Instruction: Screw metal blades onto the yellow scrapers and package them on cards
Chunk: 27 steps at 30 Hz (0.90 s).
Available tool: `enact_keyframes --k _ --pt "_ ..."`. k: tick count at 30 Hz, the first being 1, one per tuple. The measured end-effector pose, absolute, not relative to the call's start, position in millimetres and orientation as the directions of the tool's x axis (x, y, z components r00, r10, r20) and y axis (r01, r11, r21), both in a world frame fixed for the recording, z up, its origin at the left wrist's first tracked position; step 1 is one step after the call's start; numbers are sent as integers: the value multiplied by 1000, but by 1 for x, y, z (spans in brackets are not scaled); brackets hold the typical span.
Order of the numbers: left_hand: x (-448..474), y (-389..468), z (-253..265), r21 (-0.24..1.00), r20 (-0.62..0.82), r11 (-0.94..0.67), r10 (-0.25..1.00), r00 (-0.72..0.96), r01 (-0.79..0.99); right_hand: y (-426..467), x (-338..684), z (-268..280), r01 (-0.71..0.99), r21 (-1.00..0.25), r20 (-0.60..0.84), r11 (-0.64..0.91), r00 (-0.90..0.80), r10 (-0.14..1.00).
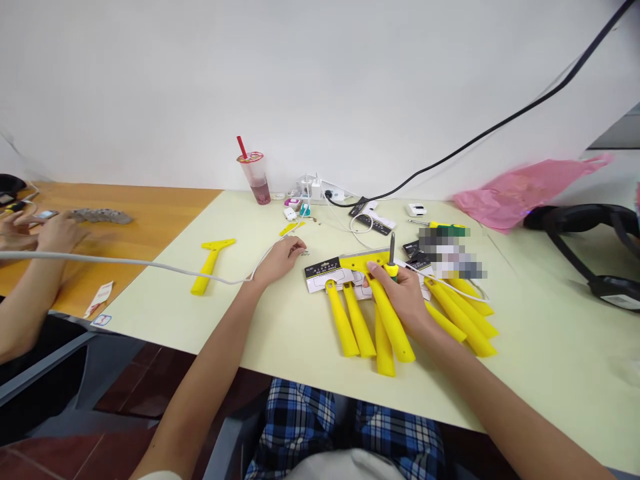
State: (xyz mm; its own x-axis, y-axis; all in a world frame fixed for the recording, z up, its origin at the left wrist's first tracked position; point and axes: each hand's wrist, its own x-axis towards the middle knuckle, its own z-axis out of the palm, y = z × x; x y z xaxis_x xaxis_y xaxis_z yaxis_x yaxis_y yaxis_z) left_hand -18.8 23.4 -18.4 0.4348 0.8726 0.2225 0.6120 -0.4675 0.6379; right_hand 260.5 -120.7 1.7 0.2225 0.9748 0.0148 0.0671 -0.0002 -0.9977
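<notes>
My right hand (407,293) is closed round a yellow scraper (393,320), its wide head pointing away from me and its handle towards me. The same hand also holds a screwdriver (393,270) with a yellow and green handle, its shaft pointing up. My left hand (280,260) rests on the table with its fingertips bent together at some tiny metal pieces (305,253), perhaps screws. Whatever lies between those fingertips is too small to make out. Under and beside the held scraper lie several more yellow scrapers (343,327), with black-and-white cards (323,270) at their heads.
A lone yellow scraper (210,267) lies left. A drink cup (257,180), power strip (330,190) and second screwdriver (445,228) are towards the wall. A pink bag (515,190) and black headset (590,233) sit right. A white cable (125,263) crosses my left wrist. Another person's hands (60,233) work at left.
</notes>
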Motion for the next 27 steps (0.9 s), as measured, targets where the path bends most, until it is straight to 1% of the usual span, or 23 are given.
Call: enact_keyframes --k 3,7,12,16,21,27 --pt "-20 23 -19 670 233 -451 882 409 590 -121 263 3 65 -998 -4 -19 221 975" --pt "-23 24 -20 674 232 -445 885 403 590 -121 265 3 65 -997 -25 -42 242 970" --pt "-28 28 -22 654 265 -451 889 374 608 -120 266 2 8 -996 -87 -92 249 965" --pt "-29 28 -23 622 263 -486 868 421 614 -121 265 6 -46 -991 -129 -122 249 960" --pt "-25 26 -26 574 293 -557 824 484 600 -122 264 7 -18 -995 -100 -99 256 962" --pt "-22 25 -27 553 325 -573 816 477 605 -122 262 5 49 -998 -29 -41 233 972"
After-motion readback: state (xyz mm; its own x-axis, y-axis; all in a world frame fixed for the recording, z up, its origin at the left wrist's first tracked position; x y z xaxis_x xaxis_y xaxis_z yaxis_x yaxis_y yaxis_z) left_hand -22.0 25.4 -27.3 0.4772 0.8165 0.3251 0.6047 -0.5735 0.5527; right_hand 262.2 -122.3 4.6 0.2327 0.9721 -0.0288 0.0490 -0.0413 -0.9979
